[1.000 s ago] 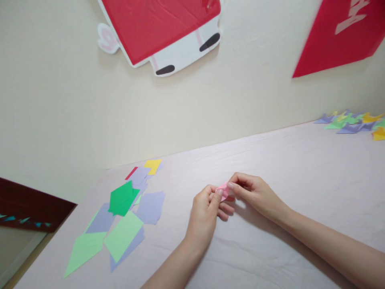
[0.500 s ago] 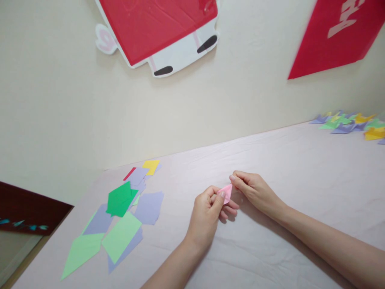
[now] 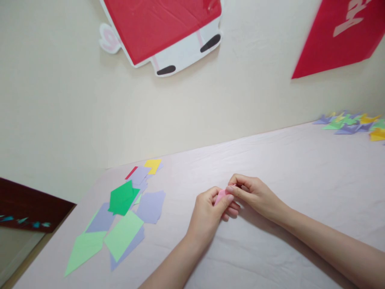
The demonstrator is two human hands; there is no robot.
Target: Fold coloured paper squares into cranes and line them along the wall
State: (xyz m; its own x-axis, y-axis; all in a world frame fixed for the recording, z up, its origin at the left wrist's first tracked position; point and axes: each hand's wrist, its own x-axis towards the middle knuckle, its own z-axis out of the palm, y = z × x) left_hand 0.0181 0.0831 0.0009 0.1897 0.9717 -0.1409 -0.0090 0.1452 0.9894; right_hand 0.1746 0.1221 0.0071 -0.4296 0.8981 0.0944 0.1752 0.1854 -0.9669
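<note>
A small folded piece of pink paper (image 3: 221, 196) is held above the pale tabletop, partly covered by fingers. My left hand (image 3: 212, 208) grips it, the thumb on top and the fingers beneath. From the right, my right hand (image 3: 251, 192) pinches the paper's upper right edge between thumb and index finger. The two thumbs lie close together over it. How the paper is folded under the fingertips is hidden.
Loose sheets of green paper (image 3: 124, 197), light green paper (image 3: 124, 235), purple paper (image 3: 151, 205) and yellow paper (image 3: 153, 165) lie at the left. Several folded paper shapes (image 3: 350, 122) stand at the far right by the wall (image 3: 210, 108).
My right hand has moved slightly left and now pinches the pink paper's edge. My left thumb has shifted right across the paper. The view has swung a little to the left.
</note>
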